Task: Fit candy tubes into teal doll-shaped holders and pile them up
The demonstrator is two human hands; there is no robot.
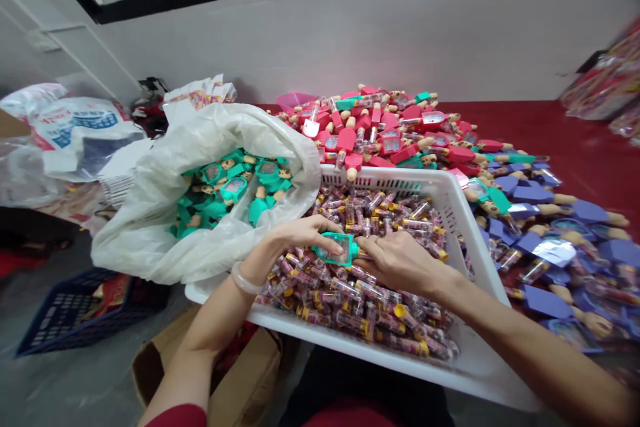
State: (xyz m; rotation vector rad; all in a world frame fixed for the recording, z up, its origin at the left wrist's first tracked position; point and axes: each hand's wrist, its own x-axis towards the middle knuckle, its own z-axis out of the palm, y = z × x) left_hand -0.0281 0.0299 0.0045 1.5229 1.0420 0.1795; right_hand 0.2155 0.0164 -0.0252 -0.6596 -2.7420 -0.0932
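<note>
Over the white basket, my left hand [306, 232] holds a teal green plastic toy case [338, 249] with a clear window, its thumb on the window. My right hand [400, 259] is closed at the neck end of the same case. Between its fingers and the neck shows a bit of what looks like a small tube [365, 253], mostly hidden by the fingers. Beneath both hands lie many small clear tubes [345, 290] with yellow caps and purplish contents, filling the white plastic basket [480, 260].
Left of the basket, a whitish plastic sack [145, 213] holds teal toy cases [215, 207]. Red toys [380, 130] are heaped behind, purple ones [535, 233] at right, on a red surface [530, 127]. A cardboard box [245, 380] and blue crate [60, 313] stand below left.
</note>
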